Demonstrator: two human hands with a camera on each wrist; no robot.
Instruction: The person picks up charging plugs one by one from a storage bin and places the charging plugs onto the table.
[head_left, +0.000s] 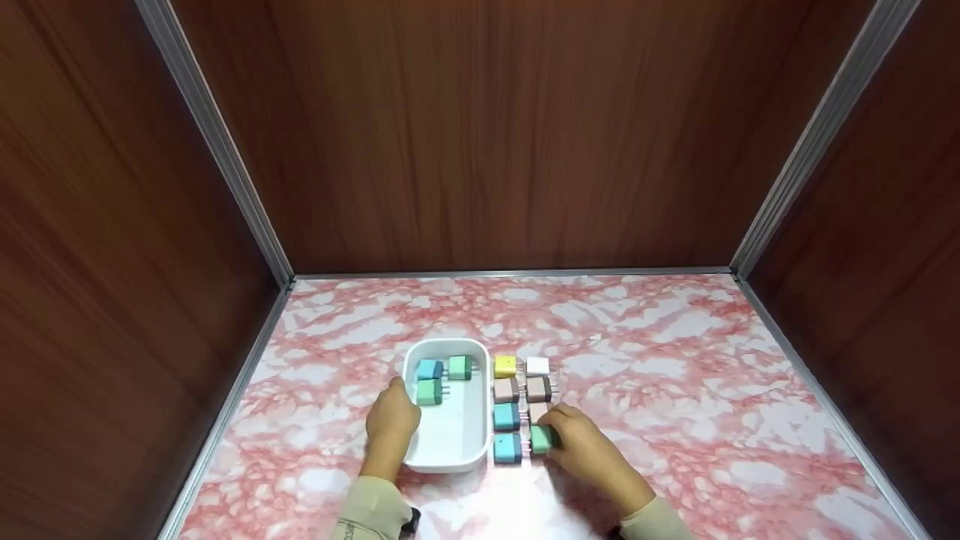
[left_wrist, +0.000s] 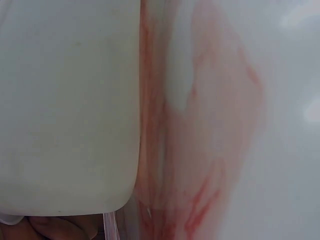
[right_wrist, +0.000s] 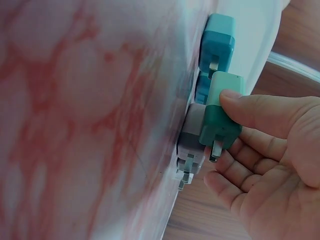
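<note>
My right hand (head_left: 589, 450) pinches a green two-tone charger plug (right_wrist: 226, 87) between thumb and fingers, its metal prongs pointing away from the white tub. In the right wrist view it overlaps the row of plugs behind it. On the left, my left hand (head_left: 394, 411) grips the side of the white rectangular tub (head_left: 450, 446) at its left rim. In the left wrist view the tub's pale wall fills much of the picture, and a few fingers (left_wrist: 62, 227) show at its edge. Inside the tub lie a blue plug (head_left: 430, 369) and two green plugs (head_left: 459, 367).
Two columns of plugs stand along the tub's right side: yellow (head_left: 505, 366), white (head_left: 537, 366), several pinkish and blue ones (head_left: 507, 448). The table (head_left: 645, 337) has a red and white marbled top. Brown wood-grain panels (head_left: 510, 150) with metal edging enclose it.
</note>
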